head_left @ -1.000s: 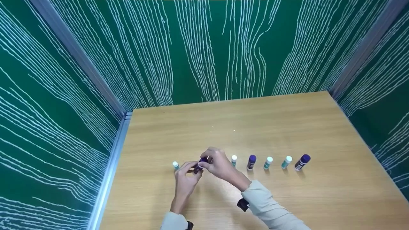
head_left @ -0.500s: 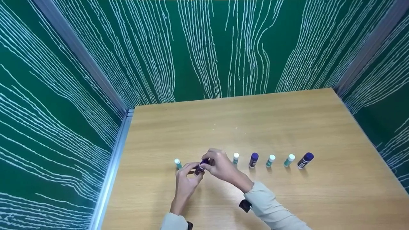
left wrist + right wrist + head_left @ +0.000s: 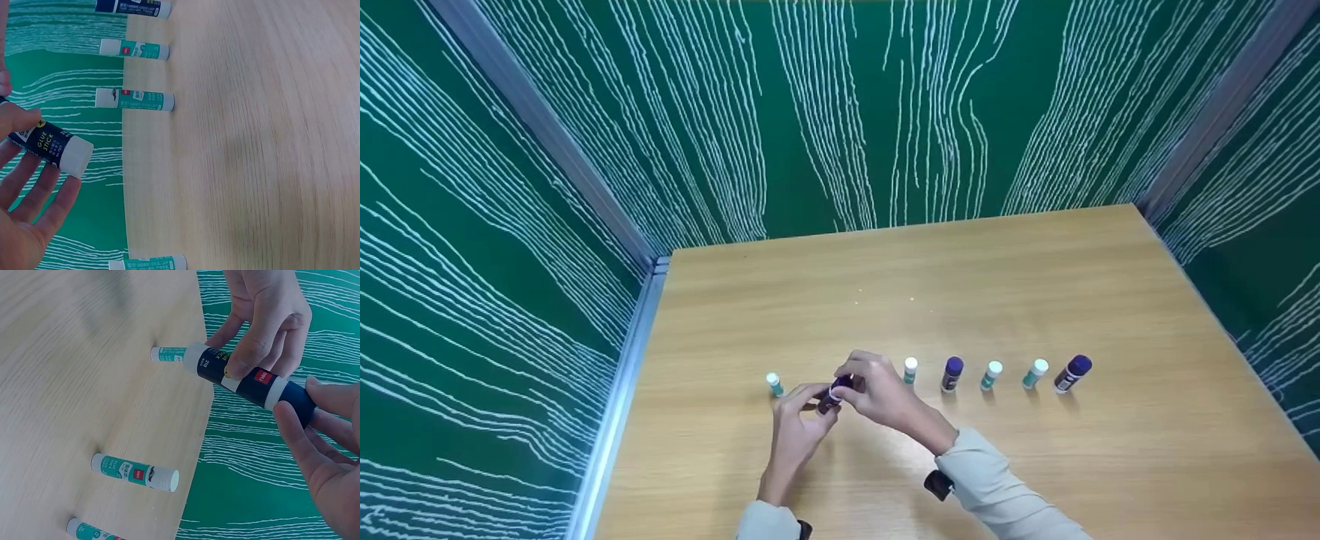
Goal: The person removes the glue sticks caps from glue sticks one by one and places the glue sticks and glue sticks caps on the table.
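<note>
A dark navy glue stick [image 3: 211,367] with a white base is held tilted between both hands, above the table. My left hand [image 3: 797,433] grips its body, thumb on one side and fingers on the other, as the left wrist view also shows. My right hand [image 3: 889,394] pinches the dark cap [image 3: 298,403] at the upper end. A white band shows between cap and body. To the left of the hands stands a green glue stick [image 3: 775,385] with a white cap. Another white-capped green glue stick [image 3: 910,370] stands just right of the right hand.
Farther right along the wooden table [image 3: 960,465] stand a navy glue stick [image 3: 952,375], two green ones and a larger navy glue stick [image 3: 1072,374], all upright in a row. Green panels [image 3: 810,150] with white wavy lines enclose the back and sides. Small white specks lie mid-table.
Both hands stay on the same glue stick in nearly the same place. The head view shifts slightly; the standing glue sticks stay put on the table.
</note>
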Tool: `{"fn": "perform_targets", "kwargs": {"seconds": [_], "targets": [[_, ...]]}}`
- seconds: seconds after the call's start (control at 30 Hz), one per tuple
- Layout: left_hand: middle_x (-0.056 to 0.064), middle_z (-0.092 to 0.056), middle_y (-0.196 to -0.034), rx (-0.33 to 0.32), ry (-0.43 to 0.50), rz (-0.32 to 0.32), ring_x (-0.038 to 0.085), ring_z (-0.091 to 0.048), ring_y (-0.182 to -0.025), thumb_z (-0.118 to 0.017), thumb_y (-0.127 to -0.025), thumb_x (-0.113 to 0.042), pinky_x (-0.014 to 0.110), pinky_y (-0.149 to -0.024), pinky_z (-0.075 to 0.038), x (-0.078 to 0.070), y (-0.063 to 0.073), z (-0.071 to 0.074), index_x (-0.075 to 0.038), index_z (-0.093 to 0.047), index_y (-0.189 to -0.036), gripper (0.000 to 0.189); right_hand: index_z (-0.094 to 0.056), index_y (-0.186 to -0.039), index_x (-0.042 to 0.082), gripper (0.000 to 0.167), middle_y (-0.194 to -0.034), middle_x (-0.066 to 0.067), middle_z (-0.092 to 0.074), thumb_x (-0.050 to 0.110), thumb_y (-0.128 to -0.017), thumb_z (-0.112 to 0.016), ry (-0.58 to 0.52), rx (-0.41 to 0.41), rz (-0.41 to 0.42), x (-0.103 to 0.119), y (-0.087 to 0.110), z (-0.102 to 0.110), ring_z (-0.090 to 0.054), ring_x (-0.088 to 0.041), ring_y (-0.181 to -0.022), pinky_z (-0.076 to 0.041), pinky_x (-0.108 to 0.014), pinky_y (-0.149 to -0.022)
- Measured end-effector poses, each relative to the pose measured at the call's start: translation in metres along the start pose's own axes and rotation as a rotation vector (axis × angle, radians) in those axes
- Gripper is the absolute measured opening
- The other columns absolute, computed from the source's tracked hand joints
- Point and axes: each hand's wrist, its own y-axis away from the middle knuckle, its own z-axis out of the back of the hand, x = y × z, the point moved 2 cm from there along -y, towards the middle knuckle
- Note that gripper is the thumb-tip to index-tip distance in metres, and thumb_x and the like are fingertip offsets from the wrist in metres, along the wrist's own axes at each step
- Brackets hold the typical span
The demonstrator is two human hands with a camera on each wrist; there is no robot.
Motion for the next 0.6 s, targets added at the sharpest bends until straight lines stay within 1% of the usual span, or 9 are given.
{"fn": "perform_targets", "kwargs": {"seconds": [0.17, 0.3, 0.4, 0.5, 0.6], "targets": [[0.000, -0.070, -0.090, -0.009, -0.013, -0.006, 0.020, -0.067, -0.078, -0.078, -0.065, 0.006, 0.034, -0.059, -0.058, -0.0029, -0.0001, -0.0009, -0.012, -0.072, -0.095, 0.035, -0.069, -0.090, -0.002, 0.012, -0.079, -0.007, -0.060, 0.003, -0.080, -0.074, -0.007, 0.017, -0.013, -0.0005, 0.0016, 0.0000, -0.056, -0.012, -0.062, -0.051, -0.018, -0.054], [0.008, -0.070, -0.087, -0.018, -0.009, -0.012, 0.027, -0.067, -0.075, -0.077, -0.061, 0.014, 0.041, -0.056, -0.058, -0.0042, -0.0004, -0.0025, -0.005, -0.072, -0.091, 0.036, -0.070, -0.090, -0.002, 0.011, -0.080, -0.006, -0.060, 0.003, -0.080, -0.074, -0.009, 0.023, -0.011, -0.0002, 0.0027, 0.0007, -0.055, -0.011, -0.063, -0.051, -0.018, -0.054], [0.011, -0.070, -0.086, -0.014, -0.001, -0.015, 0.029, -0.067, -0.074, -0.077, -0.060, 0.016, 0.043, -0.055, -0.057, -0.0046, -0.0010, -0.0028, -0.002, -0.071, -0.090, 0.036, -0.069, -0.089, -0.002, 0.010, -0.080, -0.006, -0.060, 0.003, -0.081, -0.073, -0.018, 0.022, -0.008, 0.0001, 0.0035, 0.0019, -0.055, -0.011, -0.063, -0.050, -0.019, -0.053], [0.008, -0.070, -0.087, 0.000, -0.011, -0.022, 0.026, -0.067, -0.075, -0.077, -0.061, 0.013, 0.040, -0.055, -0.058, -0.0053, -0.0014, -0.0020, -0.005, -0.071, -0.091, 0.036, -0.069, -0.090, -0.002, 0.011, -0.081, -0.006, -0.060, 0.002, -0.081, -0.073, -0.032, 0.026, -0.010, 0.0004, 0.0044, 0.0030, -0.055, -0.011, -0.064, -0.051, -0.019, -0.054], [0.002, -0.070, -0.090, 0.020, -0.014, -0.021, 0.022, -0.067, -0.077, -0.078, -0.064, 0.008, 0.035, -0.058, -0.058, -0.0056, -0.0013, -0.0007, -0.010, -0.072, -0.094, 0.036, -0.069, -0.091, -0.003, 0.012, -0.083, -0.006, -0.060, 0.003, -0.082, -0.072, -0.036, 0.041, -0.020, 0.0006, 0.0054, 0.0040, -0.056, -0.012, -0.066, -0.051, -0.019, -0.055]]}}
